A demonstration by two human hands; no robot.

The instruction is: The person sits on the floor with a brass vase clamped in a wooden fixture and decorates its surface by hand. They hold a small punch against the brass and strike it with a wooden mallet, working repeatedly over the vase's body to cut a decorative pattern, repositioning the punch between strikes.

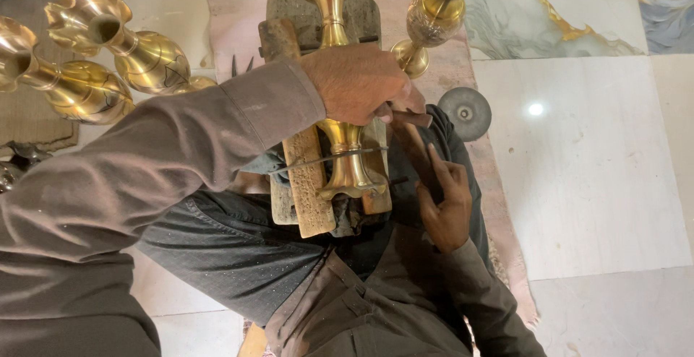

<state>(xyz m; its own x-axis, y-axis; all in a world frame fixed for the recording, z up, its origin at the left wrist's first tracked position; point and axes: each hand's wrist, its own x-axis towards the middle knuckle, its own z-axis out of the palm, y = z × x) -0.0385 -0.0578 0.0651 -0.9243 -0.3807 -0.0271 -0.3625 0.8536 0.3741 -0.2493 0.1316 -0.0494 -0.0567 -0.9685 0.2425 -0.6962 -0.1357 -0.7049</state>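
Note:
A brass vase (345, 162) lies lengthwise on a wooden block (311, 191) across my lap, with a thin metal strap (318, 159) over its foot. My left hand (356, 82) is curled down over the vase's middle and hides what its fingers pinch. My right hand (447, 209), lower right of the vase, grips a dark wooden-handled tool (418, 153). The tool's brown end reaches up to the fingers of my left hand.
Two fluted brass vases (101, 61) lie at the left, another brass vase (437, 14) at the top right. A round grey disc (465, 113) rests on the floor beside my knee. Pale marble tiles (593, 169) spread to the right.

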